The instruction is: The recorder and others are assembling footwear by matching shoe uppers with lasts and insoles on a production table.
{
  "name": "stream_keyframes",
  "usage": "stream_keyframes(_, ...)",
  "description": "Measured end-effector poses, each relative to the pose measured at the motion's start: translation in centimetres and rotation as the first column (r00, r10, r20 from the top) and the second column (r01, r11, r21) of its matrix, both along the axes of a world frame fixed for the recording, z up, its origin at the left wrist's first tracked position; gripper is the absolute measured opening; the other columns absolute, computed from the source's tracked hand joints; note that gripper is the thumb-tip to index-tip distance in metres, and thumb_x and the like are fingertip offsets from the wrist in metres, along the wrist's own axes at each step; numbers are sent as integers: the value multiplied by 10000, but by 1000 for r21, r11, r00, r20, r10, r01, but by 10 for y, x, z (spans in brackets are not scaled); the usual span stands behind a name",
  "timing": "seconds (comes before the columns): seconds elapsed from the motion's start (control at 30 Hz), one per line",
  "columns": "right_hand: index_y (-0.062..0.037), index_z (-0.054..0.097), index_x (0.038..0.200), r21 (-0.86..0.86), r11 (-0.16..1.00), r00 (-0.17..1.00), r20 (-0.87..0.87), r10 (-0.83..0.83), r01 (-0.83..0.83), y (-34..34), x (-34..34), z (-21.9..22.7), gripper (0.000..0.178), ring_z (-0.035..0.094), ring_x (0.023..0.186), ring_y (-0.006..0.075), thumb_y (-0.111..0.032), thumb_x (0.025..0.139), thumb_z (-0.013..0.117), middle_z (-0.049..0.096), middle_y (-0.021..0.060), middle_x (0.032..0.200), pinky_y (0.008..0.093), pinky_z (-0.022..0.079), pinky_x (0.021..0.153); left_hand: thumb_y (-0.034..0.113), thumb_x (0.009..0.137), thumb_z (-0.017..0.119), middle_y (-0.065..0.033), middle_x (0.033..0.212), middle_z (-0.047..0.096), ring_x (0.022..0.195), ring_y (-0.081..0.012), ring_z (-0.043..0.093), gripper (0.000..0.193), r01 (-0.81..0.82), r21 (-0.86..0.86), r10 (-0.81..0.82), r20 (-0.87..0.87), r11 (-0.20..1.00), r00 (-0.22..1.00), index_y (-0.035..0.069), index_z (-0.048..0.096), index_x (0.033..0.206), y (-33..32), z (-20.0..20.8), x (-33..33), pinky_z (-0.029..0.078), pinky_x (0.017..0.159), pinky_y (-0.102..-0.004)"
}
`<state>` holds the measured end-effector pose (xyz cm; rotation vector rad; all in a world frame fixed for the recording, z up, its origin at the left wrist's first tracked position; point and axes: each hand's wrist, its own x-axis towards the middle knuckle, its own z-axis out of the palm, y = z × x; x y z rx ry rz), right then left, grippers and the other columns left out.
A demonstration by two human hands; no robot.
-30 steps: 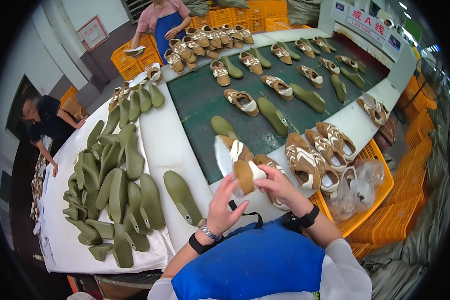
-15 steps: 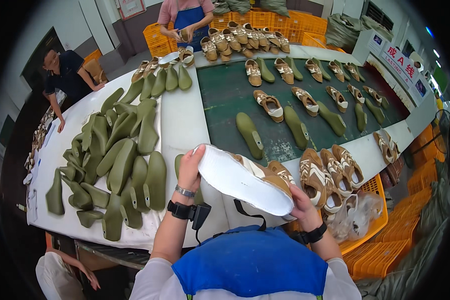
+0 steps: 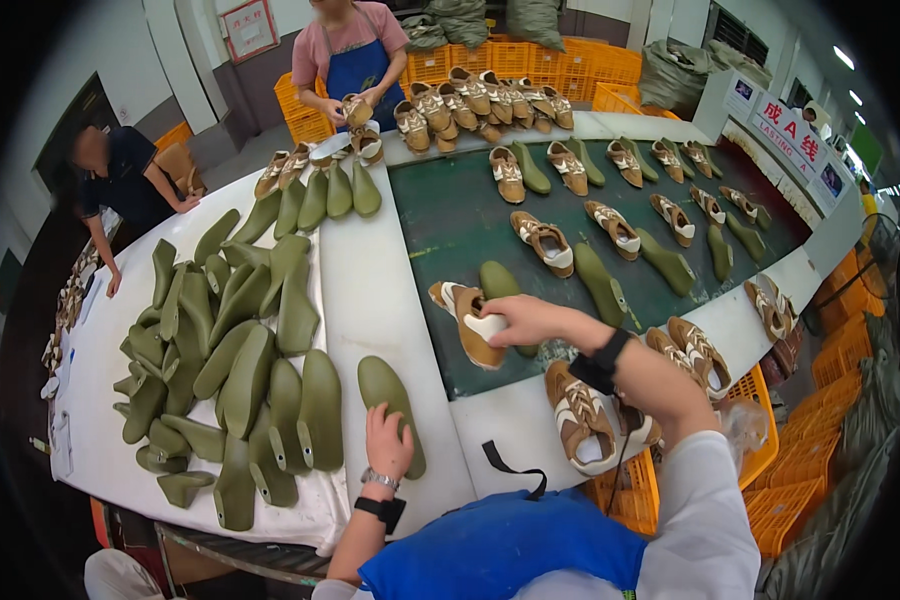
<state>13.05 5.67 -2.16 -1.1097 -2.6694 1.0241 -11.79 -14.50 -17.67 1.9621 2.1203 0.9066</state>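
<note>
Head: hands (image 3: 388,445) apart, right (image 3: 526,321) farther forward

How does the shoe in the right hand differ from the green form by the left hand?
Colour: the shoe is brown with white patches; the form is plain green.
Place: the shoe is at the green surface; the form lies on the white tabletop.
Hands: the right hand holds the shoe; the left hand overlaps the form.
Both are long and foot-shaped.

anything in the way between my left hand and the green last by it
Nothing visible: the left hand overlaps the left side of the last in view and seems to touch it, with no other item between them.
</note>
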Motion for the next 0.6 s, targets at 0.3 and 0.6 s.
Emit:
stream_keyframes(0.3,-76,562,978,394,879,906,204,-370,270,126,-80,-143,232,592,969,303,-104,751,599,609,152,986,431,451,852,26,732,546,-230,1206,488,1174,-427,397,104,-49,-14,51,246,999,968,18,581,830,0,-7,0,309,1009,-451)
stream_keyframes(0.6,-111,450,1267,391,846,819,299,-489,362,139,-34,-151,531,535,1066,342,-103,757,599,556,147,1124,423,471,848,9,723,515,-216,1213,486,1192,-414,384,109,-48,-33,55,288,998,956,16,570,818,3,-7,-3,294,1012,-450)
